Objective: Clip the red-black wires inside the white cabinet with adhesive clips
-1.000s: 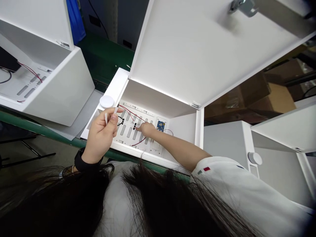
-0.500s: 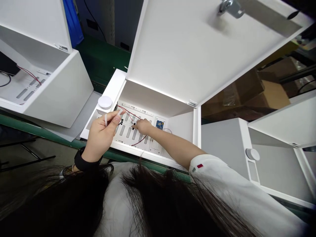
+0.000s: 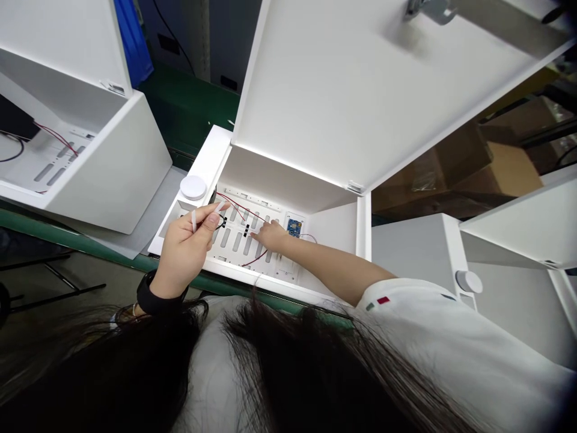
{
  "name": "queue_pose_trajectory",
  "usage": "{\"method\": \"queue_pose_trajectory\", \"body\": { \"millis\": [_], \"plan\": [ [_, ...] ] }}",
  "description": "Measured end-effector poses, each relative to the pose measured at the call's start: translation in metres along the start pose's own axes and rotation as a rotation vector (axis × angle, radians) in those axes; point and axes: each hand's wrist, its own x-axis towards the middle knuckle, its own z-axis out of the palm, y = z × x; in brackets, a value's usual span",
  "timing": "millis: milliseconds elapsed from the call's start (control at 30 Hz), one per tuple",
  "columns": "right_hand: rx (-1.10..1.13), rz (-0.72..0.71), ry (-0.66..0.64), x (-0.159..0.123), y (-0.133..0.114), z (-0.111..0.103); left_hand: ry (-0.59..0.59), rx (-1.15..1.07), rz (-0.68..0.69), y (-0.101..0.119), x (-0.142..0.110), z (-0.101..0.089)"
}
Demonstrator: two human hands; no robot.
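Observation:
My left hand (image 3: 189,243) is raised at the left end of an open white metal box (image 3: 288,165), thumb and index finger pinched on a thin white strip (image 3: 219,208). Part of that strip sticks up behind the fingers. Inside the box, my right hand (image 3: 273,236) is low over the slotted floor (image 3: 237,239), fingers bent and somewhat apart; I see nothing held in it. Just left of its fingertips is a small black piece (image 3: 246,230), and another black piece (image 3: 224,222) lies near my left hand. Red wires (image 3: 232,201) run toward my right hand.
A blue circuit board (image 3: 294,227) is mounted at the box's right. The raised lid (image 3: 342,78) bears a lock (image 3: 430,9). A round white knob (image 3: 193,187) tops the left side. Similar boxes flank it: the left box (image 3: 112,162) and the right box (image 3: 410,240). Cardboard boxes (image 3: 509,174) stand behind.
My right hand has shifted slightly right, off the small black piece, which now shows fully. My left hand keeps its pinch on the strip. The view has moved a little.

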Motion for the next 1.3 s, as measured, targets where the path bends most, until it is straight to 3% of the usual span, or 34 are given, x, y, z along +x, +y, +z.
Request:
{"method": "queue_pose_trajectory", "body": {
  "millis": [167, 367, 467, 533, 600, 700, 833, 933, 1067, 1200, 1300],
  "plan": [
    [0.083, -0.018, 0.116, 0.013, -0.004, -0.022, -0.018, -0.015, -0.012, -0.001, -0.001, -0.001],
    [0.122, 0.079, -0.03, 0.01, -0.004, -0.026, 0.016, 0.16, 0.051, 0.003, -0.003, -0.001],
    [0.419, 0.153, 0.059, -0.013, 0.009, -0.052, 0.03, 0.222, 0.083, 0.006, -0.002, 0.003],
    [0.814, 0.087, 0.259, -0.038, 0.017, -0.082, 0.026, 0.273, 0.067, 0.008, -0.001, 0.005],
    [1.168, -0.145, 0.357, -0.068, 0.02, -0.116, 0.01, 0.324, 0.067, 0.008, -0.001, 0.007],
    [1.387, -0.395, 0.238, -0.105, 0.016, -0.156, -0.026, 0.418, 0.133, 0.006, -0.002, 0.009],
    [1.481, -0.396, 0.128, -0.118, 0.006, -0.168, -0.065, 0.524, 0.199, 0.003, -0.004, 0.012],
    [1.444, -0.361, 0.108, -0.118, 0.004, -0.165, -0.065, 0.571, 0.227, 0.003, -0.006, 0.015],
    [1.187, -0.228, 0.202, -0.12, 0.014, -0.163, 0.059, 0.511, 0.164, 0.008, -0.006, 0.017],
    [0.65, 0.19, 0.297, -0.093, 0.041, -0.133, 0.094, 0.202, 0.06, 0.011, -0.004, 0.014],
    [0.35, 0.46, 0.165, -0.056, 0.062, -0.086, 0.103, -0.052, 0.048, 0.009, -0.004, 0.011]
  ]
}}
